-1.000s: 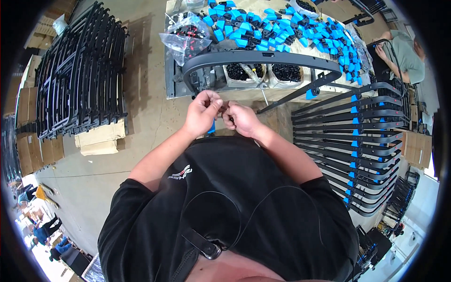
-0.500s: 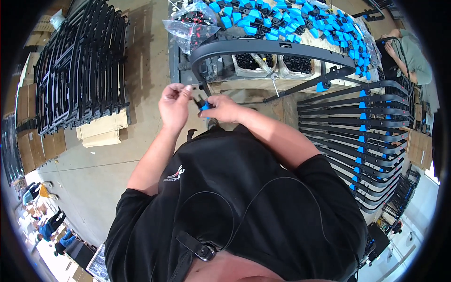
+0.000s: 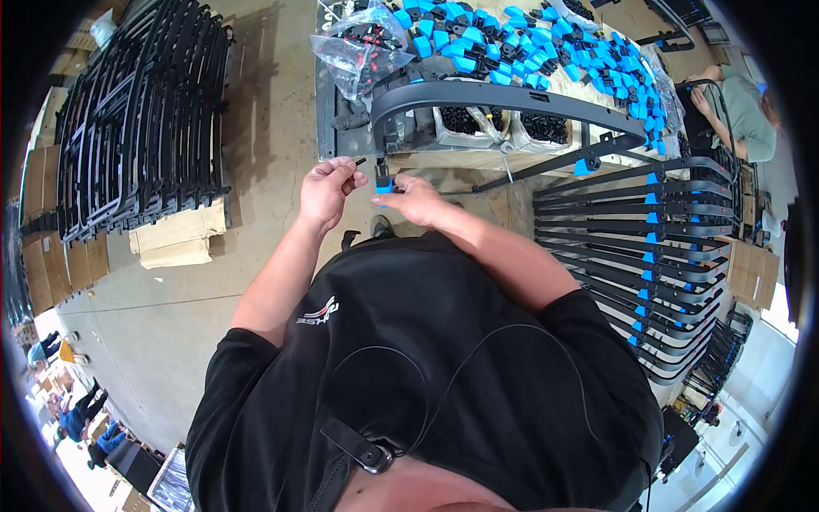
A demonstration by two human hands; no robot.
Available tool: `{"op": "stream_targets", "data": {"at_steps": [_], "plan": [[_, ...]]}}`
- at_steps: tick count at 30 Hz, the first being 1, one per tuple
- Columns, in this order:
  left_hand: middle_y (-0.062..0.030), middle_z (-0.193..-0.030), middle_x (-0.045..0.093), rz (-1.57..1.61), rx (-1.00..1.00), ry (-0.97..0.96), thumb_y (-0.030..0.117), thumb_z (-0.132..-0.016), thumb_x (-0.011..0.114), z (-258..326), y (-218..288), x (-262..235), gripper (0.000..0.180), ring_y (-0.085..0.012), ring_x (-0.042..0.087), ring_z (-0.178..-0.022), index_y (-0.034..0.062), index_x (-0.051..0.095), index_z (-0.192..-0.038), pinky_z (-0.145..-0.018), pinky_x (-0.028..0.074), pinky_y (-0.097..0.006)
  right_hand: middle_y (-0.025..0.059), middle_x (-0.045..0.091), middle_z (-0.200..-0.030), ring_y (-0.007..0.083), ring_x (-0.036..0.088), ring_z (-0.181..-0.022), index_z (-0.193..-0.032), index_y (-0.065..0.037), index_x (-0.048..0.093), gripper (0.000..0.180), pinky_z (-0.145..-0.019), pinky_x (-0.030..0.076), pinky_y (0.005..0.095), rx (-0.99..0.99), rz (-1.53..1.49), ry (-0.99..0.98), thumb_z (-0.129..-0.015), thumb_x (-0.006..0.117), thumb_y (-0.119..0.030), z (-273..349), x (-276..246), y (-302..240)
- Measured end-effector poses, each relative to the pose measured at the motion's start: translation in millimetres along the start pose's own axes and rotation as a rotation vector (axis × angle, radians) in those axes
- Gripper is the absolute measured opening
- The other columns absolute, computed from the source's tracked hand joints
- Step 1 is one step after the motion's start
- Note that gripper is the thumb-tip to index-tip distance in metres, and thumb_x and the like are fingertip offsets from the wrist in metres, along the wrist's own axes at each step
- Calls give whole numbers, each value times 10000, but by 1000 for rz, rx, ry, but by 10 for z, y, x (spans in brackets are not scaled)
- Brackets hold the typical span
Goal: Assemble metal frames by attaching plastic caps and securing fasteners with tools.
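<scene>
A black bent metal frame (image 3: pixel 512 96) rests at the bench edge, one end of it pointing down toward me. My right hand (image 3: pixel 414 203) grips a blue and black plastic end cap (image 3: pixel 385 184), which is up against that frame end; how far it is seated I cannot tell. Just left of it, my left hand (image 3: pixel 326 193) pinches a short black pin-like piece (image 3: pixel 360 161), probably a bolt, between thumb and fingers. Its tip points toward the frame end without touching it.
Many blue caps (image 3: pixel 512 38) cover the bench. Two boxes of small black parts (image 3: pixel 544 126), a wrench (image 3: pixel 507 154) and a plastic bag (image 3: pixel 358 51) lie nearer. Frames are stacked left (image 3: pixel 136 119) and right (image 3: pixel 631 247). Another person (image 3: pixel 742 111) stands at far right.
My right hand has brought the cap up to the frame end, turning it upright. The left hand has moved slightly right, and the black piece now shows clearly. The view has shifted a little.
</scene>
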State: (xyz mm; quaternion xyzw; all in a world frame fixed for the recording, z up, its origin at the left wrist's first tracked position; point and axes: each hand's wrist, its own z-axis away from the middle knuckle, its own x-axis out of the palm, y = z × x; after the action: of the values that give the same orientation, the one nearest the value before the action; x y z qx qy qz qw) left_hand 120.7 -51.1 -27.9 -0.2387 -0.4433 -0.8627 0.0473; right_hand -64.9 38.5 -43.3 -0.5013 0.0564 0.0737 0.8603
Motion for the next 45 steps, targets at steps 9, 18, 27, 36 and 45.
{"op": "stream_targets", "data": {"at_steps": [9,18,27,36,45], "plan": [[-49,-803,653,-75,-88,-198,164,-1015,604,-99,13,0,160,-151,630,-704,18,637,-957,-705,535,-302,85,705,-956,139,623,-854,-1107,10,703,509,-782,498,304,35,-209,-13,-790,828,-369,-213,10,120],[-24,-768,634,35,-232,-175,197,-1029,585,-301,13,-15,197,-134,598,-660,53,633,-903,-662,499,-268,66,686,-1008,132,605,-936,-1186,-2,676,510,-819,476,281,183,-315,-76,-824,811,-334,-66,-110,-177],[3,-722,608,-151,-137,-42,218,-1004,641,-193,-6,198,199,-86,536,-618,36,663,-924,-575,452,-235,-57,525,-777,25,324,-535,-1099,-105,659,300,-472,214,241,235,-620,-266,-888,753,-297,-15,-155,-194],[-106,-874,671,-967,447,147,211,-957,676,210,-68,415,238,-153,638,-747,16,711,-1089,-695,514,-307,-44,556,-831,54,439,-613,-1083,-119,625,194,-536,330,235,138,-499,-20,-943,663,-248,47,-159,-246],[-87,-990,657,-1306,913,-419,169,-763,789,375,217,647,279,-302,608,-887,94,733,-1025,-832,519,-405,114,663,-977,283,654,-897,-1156,-11,590,639,-830,528,433,175,-1122,-279,-968,503,-615,153,-413,-372]]}}
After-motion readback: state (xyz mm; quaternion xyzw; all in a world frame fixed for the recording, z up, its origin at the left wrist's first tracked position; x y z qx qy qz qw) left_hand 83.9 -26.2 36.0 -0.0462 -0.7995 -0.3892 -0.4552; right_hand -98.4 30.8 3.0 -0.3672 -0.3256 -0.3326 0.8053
